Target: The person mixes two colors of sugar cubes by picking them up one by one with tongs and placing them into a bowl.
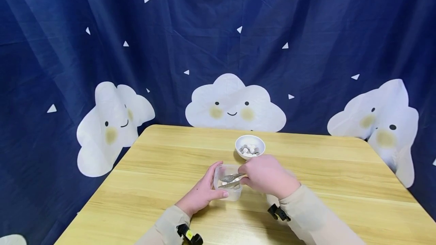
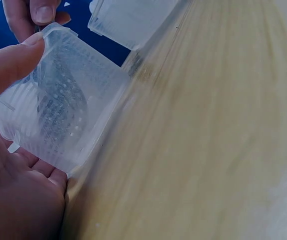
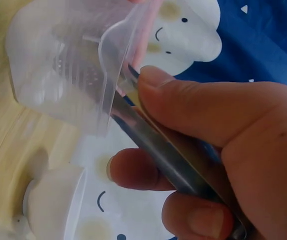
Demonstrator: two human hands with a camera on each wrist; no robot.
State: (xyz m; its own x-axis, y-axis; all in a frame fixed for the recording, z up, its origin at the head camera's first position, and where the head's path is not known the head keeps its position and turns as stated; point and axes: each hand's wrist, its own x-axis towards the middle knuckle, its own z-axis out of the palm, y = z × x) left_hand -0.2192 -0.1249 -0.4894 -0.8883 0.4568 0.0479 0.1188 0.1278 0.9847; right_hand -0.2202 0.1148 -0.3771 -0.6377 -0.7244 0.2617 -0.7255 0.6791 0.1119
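Observation:
My left hand (image 1: 201,194) grips a clear plastic container (image 1: 233,196) at its left side, thumb along the near wall and fingers round the far side. In the left wrist view the container's ribbed wall (image 2: 101,75) shows close to the wood. My right hand (image 1: 269,175) holds metal tongs (image 3: 158,157) between thumb and fingers. Their perforated tips (image 1: 229,178) reach down into the container, spread apart. A few pale pieces lie inside around the tips; in the right wrist view they are blurred behind the plastic.
A white bowl (image 1: 250,140) with several white and grey pieces stands behind the right hand. Another translucent ribbed container (image 2: 138,22) appears in the left wrist view; in the head view the right arm mostly hides that area. A blue cloud-print curtain (image 1: 218,18) hangs behind the wooden table (image 1: 163,154).

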